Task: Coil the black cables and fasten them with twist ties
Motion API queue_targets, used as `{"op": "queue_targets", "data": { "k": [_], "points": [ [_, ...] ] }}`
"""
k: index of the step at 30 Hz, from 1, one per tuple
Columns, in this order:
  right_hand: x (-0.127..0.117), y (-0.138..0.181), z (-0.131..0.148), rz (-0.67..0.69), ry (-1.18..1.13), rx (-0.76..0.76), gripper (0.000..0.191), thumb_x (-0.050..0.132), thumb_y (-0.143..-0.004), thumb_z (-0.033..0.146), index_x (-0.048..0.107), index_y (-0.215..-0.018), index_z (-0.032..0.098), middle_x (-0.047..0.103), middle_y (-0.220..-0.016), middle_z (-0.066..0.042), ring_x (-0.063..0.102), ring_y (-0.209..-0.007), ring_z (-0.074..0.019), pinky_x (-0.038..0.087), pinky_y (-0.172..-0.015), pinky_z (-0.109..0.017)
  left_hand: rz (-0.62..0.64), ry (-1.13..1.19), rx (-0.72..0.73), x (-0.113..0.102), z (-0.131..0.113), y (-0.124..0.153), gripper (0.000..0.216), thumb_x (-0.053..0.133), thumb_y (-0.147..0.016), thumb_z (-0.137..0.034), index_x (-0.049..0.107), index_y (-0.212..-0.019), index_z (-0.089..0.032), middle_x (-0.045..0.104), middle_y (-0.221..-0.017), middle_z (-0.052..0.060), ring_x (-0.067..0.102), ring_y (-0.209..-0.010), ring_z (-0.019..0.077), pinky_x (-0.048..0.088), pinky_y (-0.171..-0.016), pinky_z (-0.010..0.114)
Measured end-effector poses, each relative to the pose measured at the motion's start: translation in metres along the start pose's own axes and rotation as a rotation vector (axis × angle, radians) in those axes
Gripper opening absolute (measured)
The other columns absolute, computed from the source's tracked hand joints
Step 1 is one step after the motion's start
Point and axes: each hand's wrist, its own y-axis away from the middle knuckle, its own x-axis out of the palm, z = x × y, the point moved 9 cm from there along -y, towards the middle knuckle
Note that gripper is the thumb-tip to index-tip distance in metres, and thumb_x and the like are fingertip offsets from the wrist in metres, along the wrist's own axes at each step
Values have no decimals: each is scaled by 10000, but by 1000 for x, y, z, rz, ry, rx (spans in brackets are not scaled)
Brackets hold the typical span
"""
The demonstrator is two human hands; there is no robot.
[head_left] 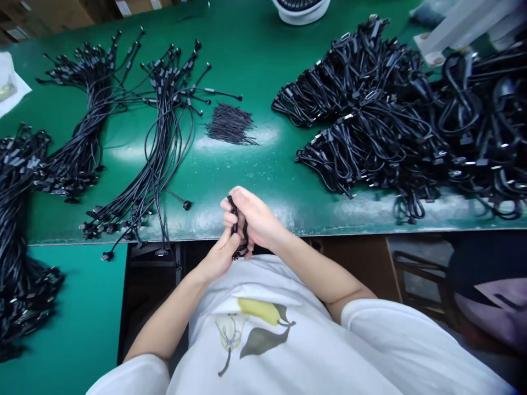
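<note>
A short black cable (246, 232), folded into a small bundle, is between my two hands just in front of the table's edge. My left hand (220, 255) is closed on its lower part, thumb pressed against it. Around the upper part wrap the fingers of my right hand (256, 216). Fingers partly hide the bundle, so I cannot tell whether a tie goes round it. Beyond my hands lies a small pile of thin black ties (230, 124). To its left, loose straight cables (158, 129) are spread out, some ends hanging over the edge.
More loose cables (88, 118) lie farther left, with another heap (18, 219) at the far left. Folded cable bundles (370, 120) cover the right side of the green table (255, 170). A white round container (302, 13) stands at the back. Someone's clothing (486, 296) shows at right.
</note>
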Motion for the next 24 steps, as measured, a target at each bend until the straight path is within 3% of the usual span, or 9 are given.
{"op": "queue_targets", "data": {
  "k": [3, 7, 11, 13, 16, 18, 19, 21, 24],
  "points": [
    [4, -5, 6, 14, -30, -25, 413, 708, -775, 538, 464, -848, 213, 394, -657, 99, 275, -436, -4, 222, -397, -132, -1, -23, 43, 1, -4, -2, 443, 663, -850, -495, 467, -1152, -237, 517, -755, -22, 479, -656, 115, 415, -583, 252],
    [-3, -15, 18, -11, 147, -224, 382, 612, -845, 565, 492, -853, 203, 370, -639, 95, 234, -414, -1, 170, -367, -133, -28, -65, 3, 3, -6, -7, 428, 590, -859, -587, 540, -894, -163, 473, -668, -19, 428, -582, 100, 384, -531, 245],
    [-9, -26, 16, 52, 388, -310, 474, 567, -832, 662, 419, -788, 213, 331, -545, 111, 303, -379, -29, 299, -367, -164, -130, 9, -130, 0, 1, -5, 475, 612, -838, -600, 571, -785, -130, 367, -594, -51, 341, -514, 70, 335, -473, 205],
    [-16, -26, 24, 37, 509, -374, 472, 494, -871, 673, 407, -799, 215, 399, -585, 89, 394, -422, -51, 410, -443, -204, -169, 50, -145, -4, 1, -4, 457, 674, -800, -576, 572, -770, -132, 307, -575, -73, 291, -495, 59, 305, -457, 185],
    [-10, -3, 54, 25, 966, -708, 392, 464, -935, 586, 515, -918, 198, 588, -866, -21, 603, -770, -136, 518, -788, -357, -209, 6, -117, -18, -6, -3, 454, 673, -792, -583, 549, -747, -149, 281, -568, -81, 262, -490, 63, 286, -450, 187],
    [7, 20, 52, 164, 1411, -910, 312, 448, -978, 488, 567, -1028, 204, 619, -1027, -58, 590, -994, -188, 410, -997, -473, -187, -170, -97, -27, -15, -2, 446, 623, -827, -588, 545, -746, -156, 314, -577, -70, 288, -501, 75, 297, -462, 205],
    [14, 28, 43, 266, 1624, -959, 293, 419, -1000, 443, 575, -1051, 201, 627, -1023, -58, 581, -1007, -195, 360, -1034, -501, -150, -301, -99, -30, -19, -1, 434, 591, -853, -578, 553, -755, -157, 349, -590, -59, 317, -514, 82, 310, -477, 217],
    [16, 39, 19, 449, 1963, -972, 291, 357, -1029, 358, 582, -1017, 173, 628, -916, -44, 582, -887, -180, 363, -993, -473, -58, -568, -116, -31, -24, 3, 403, 517, -911, -538, 578, -797, -156, 420, -634, -36, 376, -548, 98, 332, -516, 241],
    [11, 42, 1, 558, 2214, -932, 302, 305, -1031, 246, 566, -914, 150, 591, -795, -36, 541, -709, -159, 388, -764, -365, 27, -772, -139, -30, -27, 5, 379, 407, -964, -488, 582, -867, -167, 462, -674, -24, 418, -579, 120, 359, -568, 267]
  ]
}}
